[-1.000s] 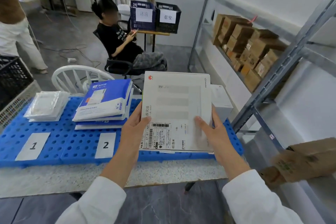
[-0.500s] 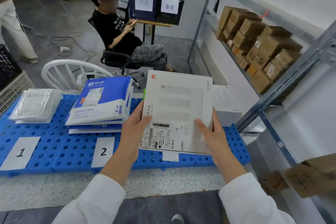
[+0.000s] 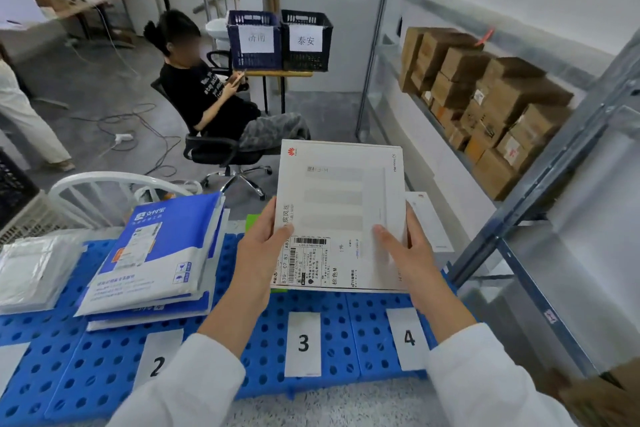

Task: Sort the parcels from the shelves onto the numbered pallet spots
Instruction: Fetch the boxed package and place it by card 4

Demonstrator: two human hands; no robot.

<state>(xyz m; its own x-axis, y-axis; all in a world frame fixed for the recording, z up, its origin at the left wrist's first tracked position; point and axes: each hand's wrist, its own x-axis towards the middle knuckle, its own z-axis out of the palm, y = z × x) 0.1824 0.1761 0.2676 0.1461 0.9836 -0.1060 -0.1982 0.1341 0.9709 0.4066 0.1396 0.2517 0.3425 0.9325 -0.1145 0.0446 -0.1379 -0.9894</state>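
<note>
Both hands hold a flat white box [image 3: 341,215] up over the blue pallet [image 3: 346,322]. The left hand [image 3: 266,246] grips its left edge with the thumb on top, and the right hand [image 3: 403,253] grips its right side with the thumb lying across the front. The box has a small red logo in its top left corner and the word "HarmonyOS" down its right edge. A white shipping label [image 3: 304,262] with a barcode is stuck near the bottom, and it reads "B30-C7 B3". The box is above the spots marked with the paper cards "3" [image 3: 304,343] and "4" [image 3: 409,338]. Another card says "2" [image 3: 157,366], and behind it lies a stack of blue and white mail bags [image 3: 162,253]. Two crates [image 3: 278,40] far back carry white signs with Chinese writing. Brown cardboard boxes [image 3: 485,100] sit on the metal shelf [image 3: 554,166] to the right.
</note>
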